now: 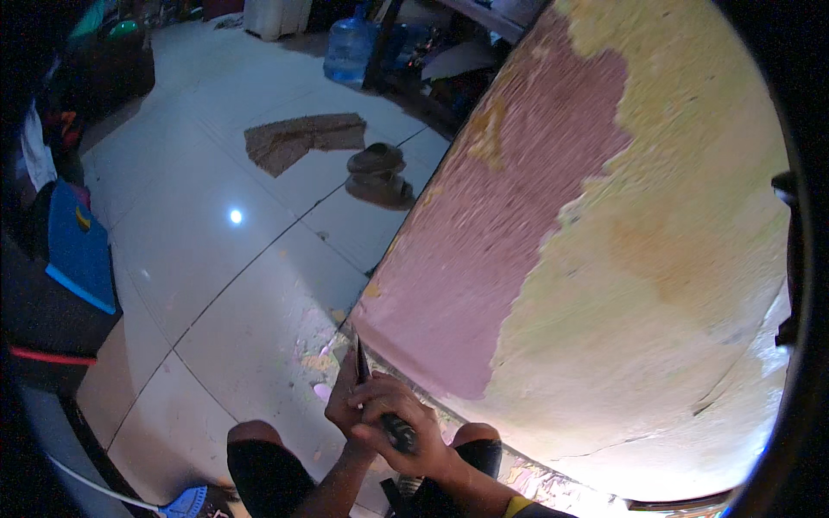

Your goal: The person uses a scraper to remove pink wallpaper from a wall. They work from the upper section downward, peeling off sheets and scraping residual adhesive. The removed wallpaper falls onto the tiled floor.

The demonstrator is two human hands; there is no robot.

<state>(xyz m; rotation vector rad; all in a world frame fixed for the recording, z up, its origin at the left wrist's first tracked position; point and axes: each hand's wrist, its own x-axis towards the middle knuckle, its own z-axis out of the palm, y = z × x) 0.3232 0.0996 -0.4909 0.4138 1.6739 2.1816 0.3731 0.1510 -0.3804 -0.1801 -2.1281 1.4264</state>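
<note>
My right hand (401, 414) wraps around the black handle of a narrow-bladed scraper (362, 367). Its thin metal blade points away from me, toward the lower corner of a wall (440, 328). Close against the blade is my left hand (344, 397), pressed to the tool beside my right hand; some of its fingers are hidden. On the wall, a rough pink area lies bare at the left, while a pale yellowish coat with a ragged edge covers the right. Paint flakes (322, 352) are scattered on the floor by the wall's foot, just beyond my left hand.
White tiles (233, 293) spread out to the left. A brown mat (306, 138) and a pair of dark shoes (378, 177) lie farther off. A large blue water bottle (347, 52) stands at the back. Dark bins, one with a blue lid (78, 246), line the left side; a blue brush (184, 503) lies at lower left.
</note>
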